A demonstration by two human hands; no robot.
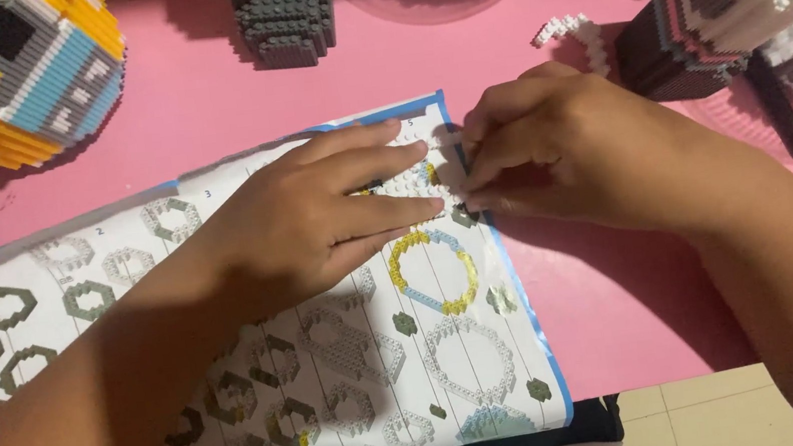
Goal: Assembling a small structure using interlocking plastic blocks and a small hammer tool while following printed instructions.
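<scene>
Both hands meet at the top right corner of the instruction sheet (263, 370).
My left hand (315, 218) lies flat, fingers spread, steadying the small white brick layer (417, 182); my right hand (560, 157) pinches narrowly at its edge, contents hidden.

Pink table (199, 96), blue-edged white sheet (335, 382) (grey ring patterns), yellow-blue ring (433, 274)

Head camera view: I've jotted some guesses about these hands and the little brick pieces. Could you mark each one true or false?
1. Both hands meet over the instruction sheet. True.
2. The table is green. False: it is pink.
3. The left hand lies flat, fingers pointing toward the right hand. True.
4. The yellow and blue ring sits on top of the dark block model. False: it lies on the sheet, below the fingers.
5. The right hand holds a black tool. False: its fingertips pinch small brick pieces.
</scene>
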